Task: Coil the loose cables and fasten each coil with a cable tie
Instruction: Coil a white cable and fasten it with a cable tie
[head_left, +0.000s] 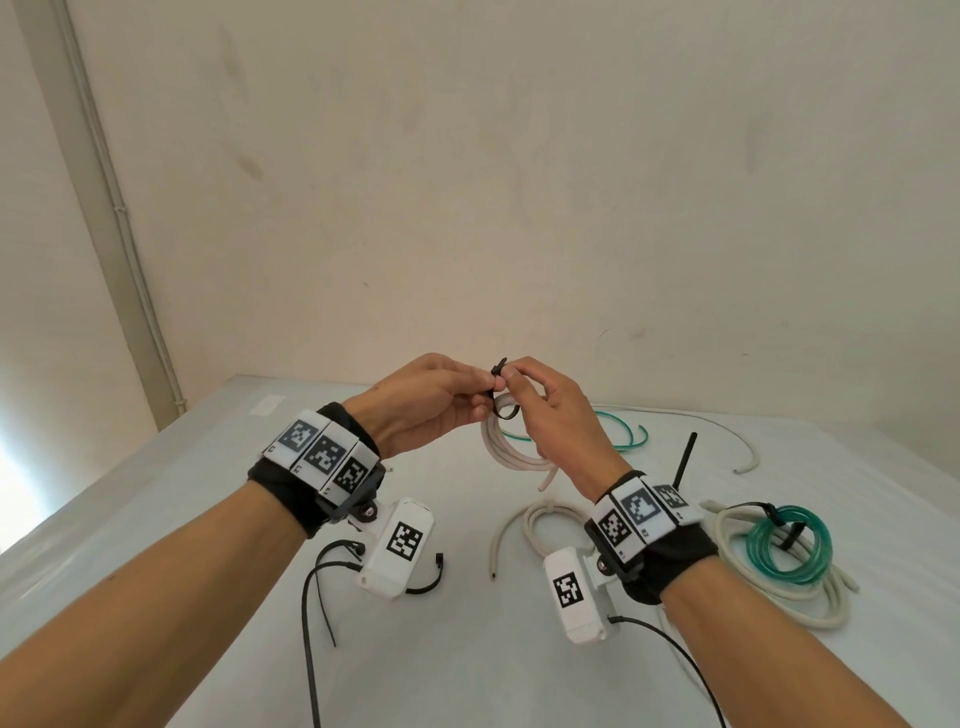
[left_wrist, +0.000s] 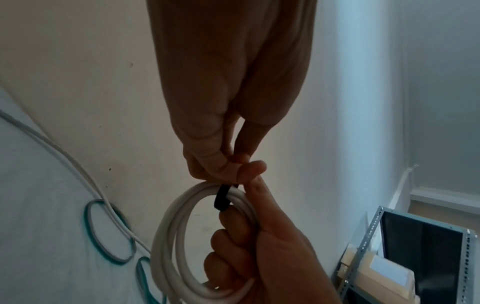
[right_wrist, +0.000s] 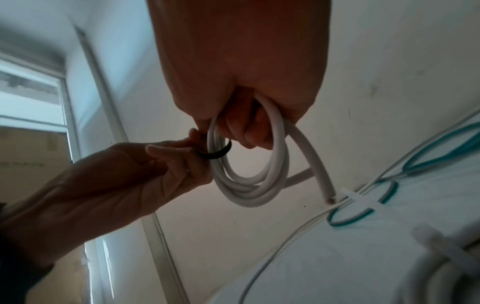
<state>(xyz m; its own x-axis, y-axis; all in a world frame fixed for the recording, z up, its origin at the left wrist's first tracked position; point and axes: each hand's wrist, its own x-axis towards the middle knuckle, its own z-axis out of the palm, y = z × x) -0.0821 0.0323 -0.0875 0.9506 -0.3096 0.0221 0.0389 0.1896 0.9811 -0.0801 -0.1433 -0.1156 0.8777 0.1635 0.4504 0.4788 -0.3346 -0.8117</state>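
Observation:
A small coil of white cable (head_left: 511, 447) hangs in the air above the table, held between both hands. A black cable tie (head_left: 501, 387) is looped round its top strands, also visible as the tie (left_wrist: 222, 197) and the tie (right_wrist: 218, 154). My left hand (head_left: 480, 395) pinches the tie's end at the left of the coil. My right hand (head_left: 511, 384) has its fingers curled through the coil (right_wrist: 249, 195) and its thumb at the tie. One cut end of the cable (right_wrist: 330, 199) sticks out below.
On the grey table (head_left: 208, 519) lie loose black ties (head_left: 317, 582), a loose white cable (head_left: 524, 525), a tied green coil (head_left: 789, 545) on a white coil (head_left: 779, 592), a loose green cable (head_left: 623, 431) and a thin white cable (head_left: 748, 447). A metal rack (left_wrist: 374, 236) stands beside the table.

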